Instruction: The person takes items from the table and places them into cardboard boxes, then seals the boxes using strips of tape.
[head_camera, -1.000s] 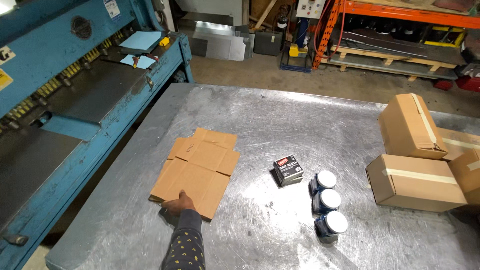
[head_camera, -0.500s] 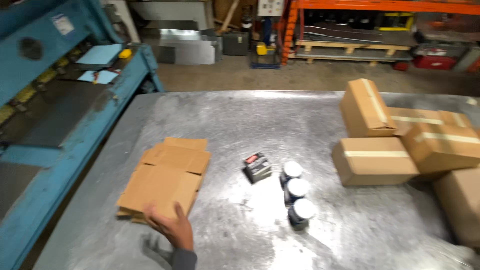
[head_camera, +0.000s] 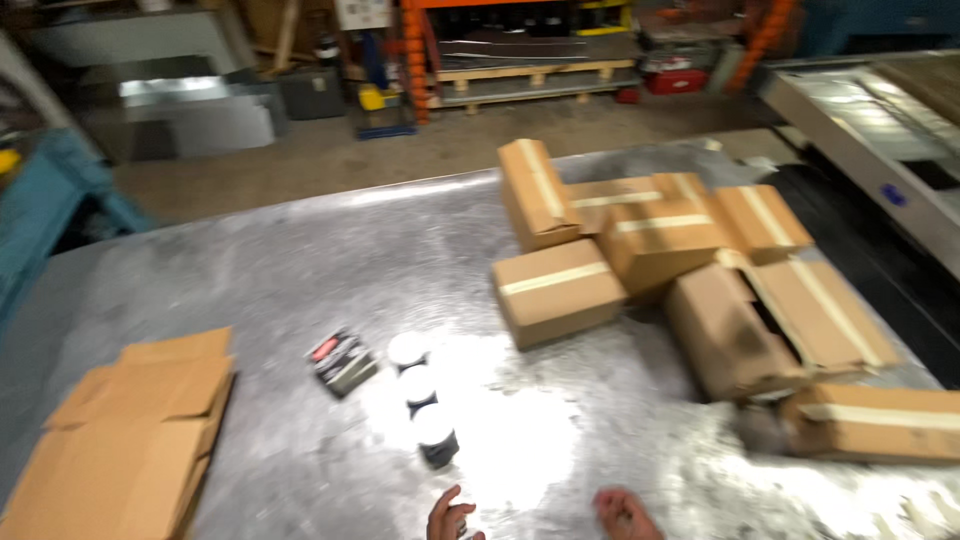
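Three small dark jars with white round lids (head_camera: 420, 393) are lined up near the middle of the grey, scuffed metal table (head_camera: 300, 260), and they are the things nearest to the hands. At the bottom edge of the view, at about five o'clock from the jars, only the fingertips of the left hand (head_camera: 450, 515) and the right hand (head_camera: 622, 512) are seen. The left fingers appear slightly curled and the right fingers loosely bent; nothing is seen to be gripped by either, though whether the palms are open cannot be told, since they are cut off by the frame. Neither hand is touching the jars.

The step in hand is judged to be a reach toward the jars, with no grasp made. A forward move to eleven o'clock would be called for, with the fingers spread over one lid.

A small black and red flat packet (head_camera: 342, 361) lies just beside the jars at nine o'clock. A stack of flattened brown cardboard sheets (head_camera: 125, 440) is set well apart at eight o'clock. Several taped brown cardboard boxes (head_camera: 655, 260) are piled at two o'clock.
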